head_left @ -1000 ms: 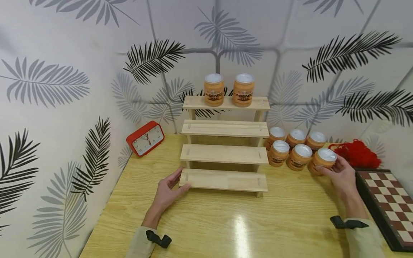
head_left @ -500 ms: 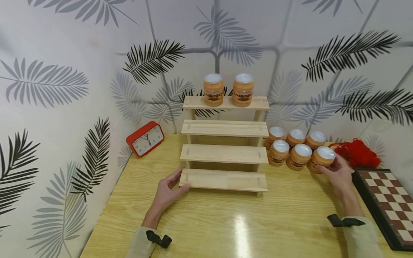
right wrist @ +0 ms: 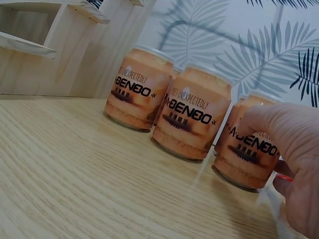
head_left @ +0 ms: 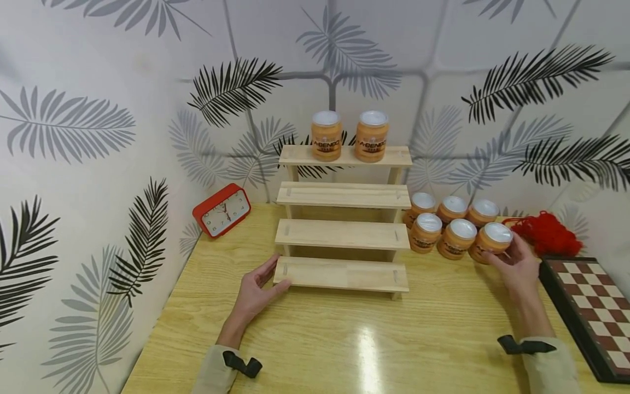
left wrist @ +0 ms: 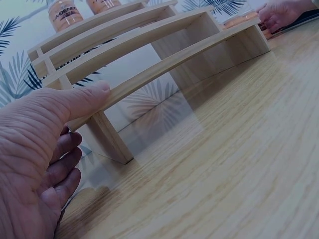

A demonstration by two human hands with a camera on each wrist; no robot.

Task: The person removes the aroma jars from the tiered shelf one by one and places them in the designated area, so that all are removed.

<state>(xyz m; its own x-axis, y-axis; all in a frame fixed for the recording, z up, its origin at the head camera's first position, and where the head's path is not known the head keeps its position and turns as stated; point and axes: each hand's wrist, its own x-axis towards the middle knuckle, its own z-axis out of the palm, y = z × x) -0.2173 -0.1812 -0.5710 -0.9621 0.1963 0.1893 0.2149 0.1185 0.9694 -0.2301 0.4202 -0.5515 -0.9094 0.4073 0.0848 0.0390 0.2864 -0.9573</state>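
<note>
A four-step wooden display rack [head_left: 341,235] stands on the table, with an orange can [head_left: 326,137] and a second can [head_left: 372,137] upright on its top step. My left hand [head_left: 255,290] holds the left end of the lowest step, thumb on top of the board [left wrist: 149,74] and fingers bent below it. At the right, my right hand [head_left: 519,268] grips the front-right can [head_left: 491,241] of a two-row group by its side, thumb toward the front. In the right wrist view, that can [right wrist: 244,164] stands upright beside the middle front can [right wrist: 192,114].
Right of the rack are the group's other cans, including the front-left can [head_left: 425,234]. A red tasselled bundle [head_left: 546,235] and a checkered game board [head_left: 590,306] lie farther right. A red alarm clock [head_left: 222,212] is at the left, near the patterned wall [head_left: 147,109].
The right hand and the can it grips have shifted slightly left, closer to the middle front can. The left hand stays on the rack.
</note>
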